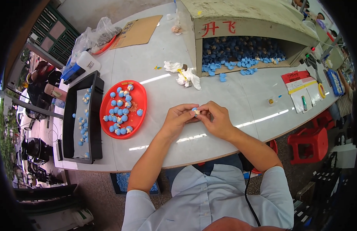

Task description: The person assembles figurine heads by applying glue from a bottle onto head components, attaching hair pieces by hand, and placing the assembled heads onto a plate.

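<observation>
Over the white table, both hands meet around one small blue and cream ball-shaped piece (pixel 196 111). My left hand (pixel 179 118) pinches it from the left, thumb and fingers closed. From the other side, the fingertips of my right hand (pixel 216 120) press on its cream part. Fingers cover much of the piece, so its exact kind does not show. To the left of my hands lies a red oval plate (pixel 142 96) bearing several similar blue and cream balls (pixel 120 103). Beyond it stands a black tray (pixel 94 127) with more such balls on a pale sheet.
A box-like bin (pixel 247 17) at the back holds many blue shell pieces (pixel 240 52), some spilling onto the table. Crumpled tissue (pixel 184 75), cardboard (pixel 136 31), a white bottle (pixel 88 61) and a red-and-white paper (pixel 299 82) lie around. Red stools (pixel 310 144) stand right; a blue-filled crate (pixel 122 181) sits below.
</observation>
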A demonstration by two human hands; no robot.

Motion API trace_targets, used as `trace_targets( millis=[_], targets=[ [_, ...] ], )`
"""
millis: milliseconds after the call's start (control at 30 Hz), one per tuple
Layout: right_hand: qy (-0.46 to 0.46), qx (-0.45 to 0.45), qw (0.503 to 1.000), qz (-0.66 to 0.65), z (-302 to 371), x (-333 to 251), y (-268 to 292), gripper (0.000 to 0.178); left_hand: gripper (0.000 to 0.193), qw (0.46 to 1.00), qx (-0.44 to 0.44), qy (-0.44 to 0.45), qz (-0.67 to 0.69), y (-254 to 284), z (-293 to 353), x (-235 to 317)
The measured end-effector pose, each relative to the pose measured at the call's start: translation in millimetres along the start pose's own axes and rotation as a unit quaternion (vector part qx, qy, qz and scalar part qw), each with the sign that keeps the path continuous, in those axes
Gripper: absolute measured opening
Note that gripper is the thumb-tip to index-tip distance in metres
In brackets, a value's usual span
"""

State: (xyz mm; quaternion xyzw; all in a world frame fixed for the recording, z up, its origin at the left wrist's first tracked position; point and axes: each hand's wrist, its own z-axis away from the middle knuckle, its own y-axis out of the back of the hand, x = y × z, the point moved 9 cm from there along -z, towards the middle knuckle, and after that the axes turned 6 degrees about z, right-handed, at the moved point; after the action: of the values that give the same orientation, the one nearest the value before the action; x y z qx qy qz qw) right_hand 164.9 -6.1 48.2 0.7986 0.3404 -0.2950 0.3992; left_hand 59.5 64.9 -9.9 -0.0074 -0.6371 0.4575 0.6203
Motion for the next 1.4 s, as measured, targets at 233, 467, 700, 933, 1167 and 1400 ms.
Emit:
trace_targets(
  millis=[233, 467, 700, 933, 1167, 1400],
  targets=[
    [0.014, -0.009, 1.000, 0.012, 0, -3, -2, 0.019, 0.029, 0.998, 0.010, -0.025, -0.051, 3, 1, 3],
    [-0.063, 0.024, 0.997, -0.040, 4, 12, 3, 0.022, 0.037, 1.000, -0.019, 0.007, 0.002, -2, 3, -1],
    [0.014, 0.022, 0.999, 0.019, 3, -9, 0, 0.026, 0.039, 0.997, -0.060, 0.035, -0.011, -5, 6, -6],
    [0.120, 0.065, 0.988, 0.065, 6, -26, 3, 0.030, 0.040, 0.993, -0.100, 0.062, 0.027, -10, 5, -13],
    [0.119, 0.071, 0.987, 0.077, 7, -22, 4, 0.030, 0.035, 0.994, -0.073, 0.072, 0.023, -7, 3, -19],
    [0.094, 0.073, 0.991, 0.067, 6, -18, 4, 0.029, 0.036, 0.995, -0.076, 0.068, 0.014, -5, 2, -16]
  ],
)
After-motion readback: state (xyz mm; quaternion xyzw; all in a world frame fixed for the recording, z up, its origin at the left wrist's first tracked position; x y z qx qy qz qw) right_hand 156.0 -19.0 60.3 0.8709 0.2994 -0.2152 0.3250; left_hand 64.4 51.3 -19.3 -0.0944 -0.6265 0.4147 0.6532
